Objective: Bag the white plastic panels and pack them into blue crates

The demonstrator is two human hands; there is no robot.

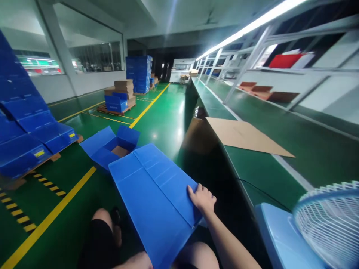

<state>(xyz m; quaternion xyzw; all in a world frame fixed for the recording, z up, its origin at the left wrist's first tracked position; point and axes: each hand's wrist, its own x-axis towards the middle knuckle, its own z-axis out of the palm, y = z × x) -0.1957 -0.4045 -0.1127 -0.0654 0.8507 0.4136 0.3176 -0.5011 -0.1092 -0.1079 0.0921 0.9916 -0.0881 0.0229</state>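
Observation:
A blue cardboard box (157, 194), its large seamed side facing up, lies tilted across my lap. My right hand (202, 198) grips its right edge, thumb on top and fingers over the side. At the bottom edge of the view, my left hand (140, 260) reaches the box's near left edge; its fingers are hidden. Just beyond, an open blue carton (105, 155) stands on the floor with its flaps spread and brown cardboard inside.
A green workbench (244, 164) runs along the right, bearing a flat brown cardboard sheet (241, 135) and a light blue fan (328, 224). Stacked blue boxes (28, 116) stand on a pallet at left. Farther off is a pallet with brown cartons (123, 89).

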